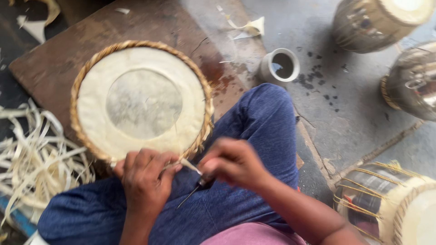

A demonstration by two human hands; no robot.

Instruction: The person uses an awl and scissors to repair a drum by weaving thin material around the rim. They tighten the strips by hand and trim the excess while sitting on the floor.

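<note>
The left hand point(144, 181) and the right hand point(234, 162) work close together over the blue-trousered lap point(254, 131) — the left grip pinches a pale hide strip point(188, 165) at the near rim of the round drum head point(141, 102), while the right grip is pressed together around a thin pointed metal tool point(193, 193) that slants down between the hands. The drum head, pale with a grey centre disc and a braided straw-coloured rim, rests on a worn wooden board point(54, 63) against the knee. A heap of pale strips point(32, 154) lies to the left, a small white cup point(280, 66) sits on the floor beyond the knee, and other drums point(390, 204) stand to the right.
</note>
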